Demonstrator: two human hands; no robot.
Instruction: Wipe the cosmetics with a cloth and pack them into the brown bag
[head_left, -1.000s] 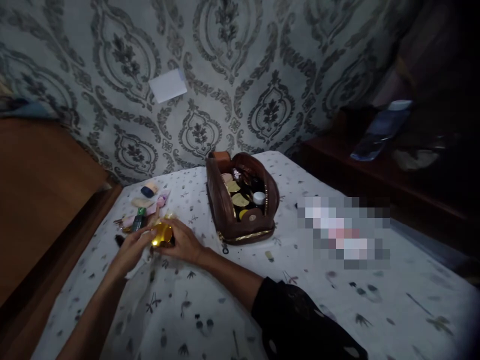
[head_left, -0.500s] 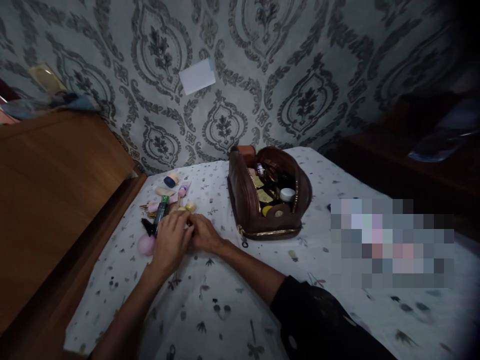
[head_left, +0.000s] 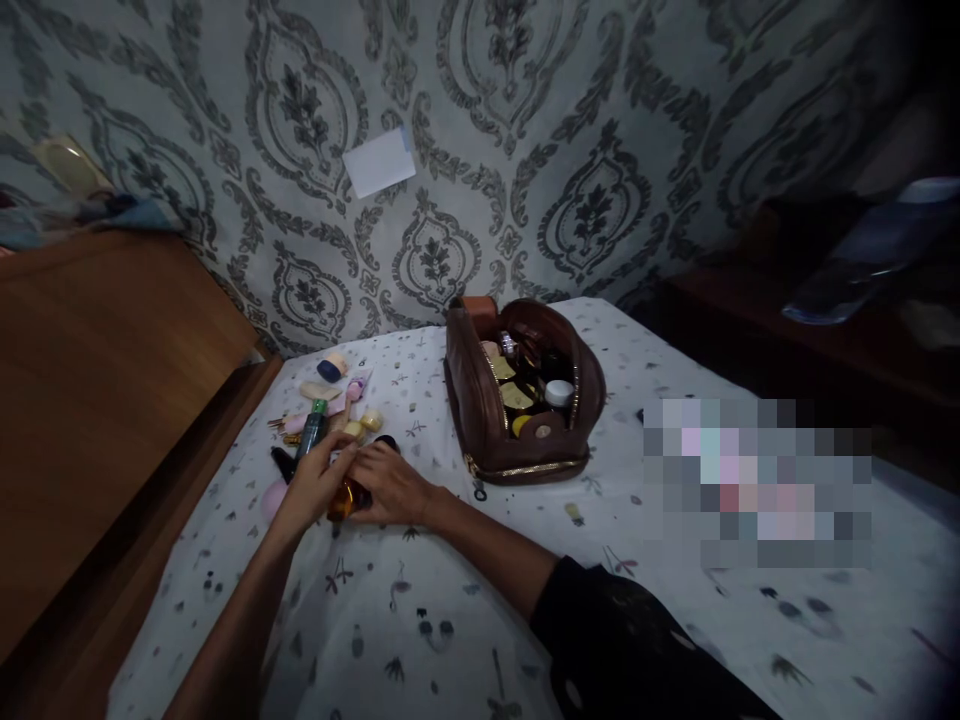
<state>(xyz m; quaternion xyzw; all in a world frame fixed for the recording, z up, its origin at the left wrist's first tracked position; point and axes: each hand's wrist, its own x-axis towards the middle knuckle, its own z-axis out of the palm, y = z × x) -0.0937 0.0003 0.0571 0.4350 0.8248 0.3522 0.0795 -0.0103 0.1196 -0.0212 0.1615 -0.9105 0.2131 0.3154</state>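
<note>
My left hand [head_left: 313, 487] and my right hand [head_left: 396, 486] meet at the left side of the bed, both closed around an amber bottle [head_left: 343, 502] with a dark cap [head_left: 386, 441]. Fingers cover most of the bottle. Beyond them lies a dark bottle with a green cap [head_left: 319, 407]. A pink round item [head_left: 274, 500] and a black item [head_left: 283, 463] sit beside my left hand. Small yellow pieces [head_left: 370, 419] and a pink tube-like item [head_left: 355, 388] are just past the fingers.
An open brown zip bag [head_left: 529, 440] full of small cosmetics stands right of my hands on the patterned sheet [head_left: 450, 660]. A wooden cabinet [head_left: 112, 380] borders the left. A clear bottle [head_left: 862, 255] is at the right. A blurred patch covers items on the right.
My hands have parted and turned slightly, bringing the amber bottle and its dark cap into sight. The whole view has shifted a little, so things appear farther left.
</note>
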